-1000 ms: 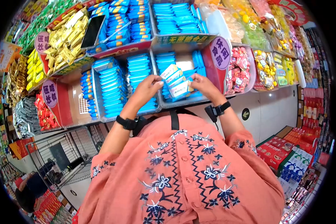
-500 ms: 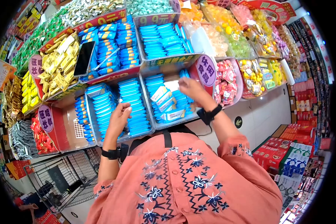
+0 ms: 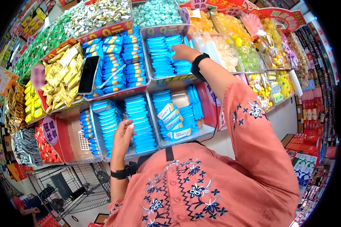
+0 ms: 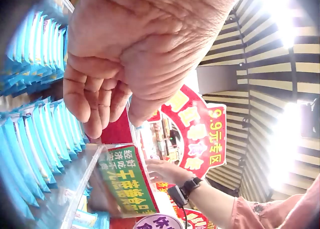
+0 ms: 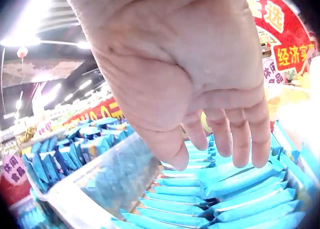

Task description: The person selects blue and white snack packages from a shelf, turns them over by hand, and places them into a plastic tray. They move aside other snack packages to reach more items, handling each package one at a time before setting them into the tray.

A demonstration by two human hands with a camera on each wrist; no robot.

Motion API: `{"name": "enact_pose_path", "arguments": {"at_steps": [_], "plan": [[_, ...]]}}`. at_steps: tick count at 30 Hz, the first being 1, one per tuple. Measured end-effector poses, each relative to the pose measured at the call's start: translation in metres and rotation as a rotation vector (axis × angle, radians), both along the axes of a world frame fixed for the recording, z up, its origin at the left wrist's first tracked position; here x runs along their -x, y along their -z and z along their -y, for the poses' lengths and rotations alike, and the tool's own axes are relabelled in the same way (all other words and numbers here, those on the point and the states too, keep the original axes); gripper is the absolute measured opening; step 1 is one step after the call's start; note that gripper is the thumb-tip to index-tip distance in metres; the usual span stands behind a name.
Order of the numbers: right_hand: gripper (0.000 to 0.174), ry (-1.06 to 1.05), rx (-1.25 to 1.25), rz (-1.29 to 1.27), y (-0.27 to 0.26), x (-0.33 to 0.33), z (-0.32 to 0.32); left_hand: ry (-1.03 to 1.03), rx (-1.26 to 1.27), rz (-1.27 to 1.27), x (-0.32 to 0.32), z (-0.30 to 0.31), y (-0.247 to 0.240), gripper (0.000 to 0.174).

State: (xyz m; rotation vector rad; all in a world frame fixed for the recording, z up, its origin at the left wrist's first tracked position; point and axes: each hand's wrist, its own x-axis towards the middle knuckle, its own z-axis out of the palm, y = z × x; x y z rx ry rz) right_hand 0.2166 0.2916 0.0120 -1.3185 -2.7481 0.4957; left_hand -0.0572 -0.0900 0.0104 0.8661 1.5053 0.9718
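My right hand [image 3: 183, 53] is over the upper bin of blue snack packets [image 3: 161, 56]. In the right wrist view its fingers [image 5: 240, 139] reach down, loosely extended, and overlap the packet tops [image 5: 245, 181]; nothing is held. Over the lower bin's rows of blue packets [image 3: 139, 123] hovers my left hand [image 3: 122, 137], its fingers bent loosely around nothing. To the right of it, the lower bin holds more blue packets, with a few white-labelled packets [image 3: 170, 117] lying slanted on top.
A clear divider [image 5: 115, 174] walls the upper bin. Left of it, a phone [image 3: 89, 75] lies on blue-and-orange packets near yellow-wrapped sweets [image 3: 64, 72]. A wire cart [image 3: 72, 185] stands below left. Bagged sweets [image 3: 259, 85] fill bins on the right.
Both hands were at the white-labelled packets in the lower bin. My left hand has drawn back left, while my right has let go and moved up to the upper bin.
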Motion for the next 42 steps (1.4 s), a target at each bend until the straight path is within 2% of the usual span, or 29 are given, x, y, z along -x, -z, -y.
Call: {"name": "enact_pose_path", "arguments": {"at_steps": [5,8,9,15,18,24,27,29,32,33,36,38,40,42], "plan": [[0.050,0.141,0.117,0.348,0.015,0.013,-0.015,-0.028,0.053,-0.005,0.002,-0.009,0.002,0.032],[0.055,0.203,0.111,0.418,0.006,0.019,-0.007,-0.032,0.065,-0.026,0.000,-0.019,-0.004,0.031],[0.064,0.196,0.153,0.438,0.006,0.021,-0.011,-0.032,0.064,-0.031,0.000,-0.021,-0.004,0.031],[0.073,0.163,0.155,0.436,0.007,0.014,-0.016,0.002,0.067,-0.051,-0.004,-0.031,-0.002,0.033],[0.072,0.209,0.076,0.427,0.008,0.007,-0.009,0.013,0.073,-0.051,-0.008,-0.033,-0.001,0.033],[0.041,0.175,0.048,0.562,0.016,-0.002,-0.019,0.045,0.036,-0.043,-0.007,-0.029,0.000,0.033],[0.034,0.087,-0.022,0.447,0.011,-0.017,-0.026,0.040,0.024,-0.036,-0.006,-0.024,-0.004,0.033],[0.030,-0.019,-0.127,0.318,-0.018,-0.020,-0.013,0.046,0.014,-0.030,-0.005,-0.022,-0.005,0.033],[0.030,0.116,-0.138,-0.033,-0.043,-0.020,-0.010,0.041,-0.012,-0.020,-0.002,-0.024,-0.005,0.033],[0.032,0.144,-0.067,-0.042,-0.056,-0.018,-0.009,0.045,-0.031,-0.027,-0.001,-0.026,-0.005,0.033],[0.040,0.334,0.434,-0.534,-0.110,-0.001,0.056,0.015,-0.144,-0.026,-0.002,-0.036,-0.015,0.037],[0.041,0.269,0.646,-0.683,-0.112,0.009,0.090,0.002,-0.477,-0.223,-0.004,-0.049,-0.009,0.045],[0.037,0.236,0.918,-0.811,-0.114,0.021,0.129,0.106,-0.635,-0.521,-0.013,-0.056,-0.052,0.057],[0.037,0.245,1.050,-0.824,-0.113,0.035,0.166,0.127,-0.821,-0.821,-0.020,-0.063,-0.064,0.065]]}}
